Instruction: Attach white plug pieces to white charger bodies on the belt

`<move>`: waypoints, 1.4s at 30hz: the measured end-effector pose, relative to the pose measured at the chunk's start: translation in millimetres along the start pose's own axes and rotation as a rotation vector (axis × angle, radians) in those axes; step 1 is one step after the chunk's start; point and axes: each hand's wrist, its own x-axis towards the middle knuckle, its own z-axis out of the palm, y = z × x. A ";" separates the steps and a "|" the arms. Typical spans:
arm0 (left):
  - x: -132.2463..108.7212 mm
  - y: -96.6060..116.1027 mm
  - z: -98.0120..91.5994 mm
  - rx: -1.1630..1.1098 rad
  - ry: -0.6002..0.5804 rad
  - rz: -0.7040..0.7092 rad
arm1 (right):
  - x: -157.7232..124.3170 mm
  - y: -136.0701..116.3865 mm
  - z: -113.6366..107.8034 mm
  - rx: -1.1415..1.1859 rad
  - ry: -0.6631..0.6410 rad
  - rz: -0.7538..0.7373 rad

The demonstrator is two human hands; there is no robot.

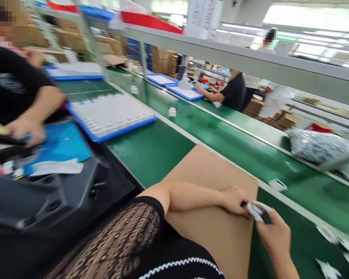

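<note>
My left hand (235, 199) reaches across a brown cardboard sheet (209, 170), its fingers closed in a pinch on a small white plastic piece (255, 211). From the right, my right hand (275, 234) grips the same piece between thumb and fingers, just past the cardboard's right edge. Motion blur hides the exact shape of the piece, and a small dark spot shows beside my left fingertips. On the green conveyor strip beyond lies a small white housing (277, 185). Several loose white pieces (328, 269) lie at the lower right.
A blue-rimmed tray (125, 126) full of white parts sits at the left on the green bench. Nearby, a co-worker's hand (27, 130) works over a blue mat (65, 141). Black equipment (52, 197) stands close at left. A metal shelf beam (235, 54) crosses overhead.
</note>
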 end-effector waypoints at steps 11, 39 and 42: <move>-18.1 8.9 7.1 -0.757 0.064 -0.105 | -32.4 -42.9 15.4 0.537 0.099 0.223; -25.4 27.2 -5.2 -1.233 -0.009 -0.259 | -28.5 -49.1 -16.5 0.294 0.029 -0.034; -31.8 29.5 -7.3 -1.050 0.008 -0.219 | -29.1 -53.7 -20.2 0.317 -0.040 0.042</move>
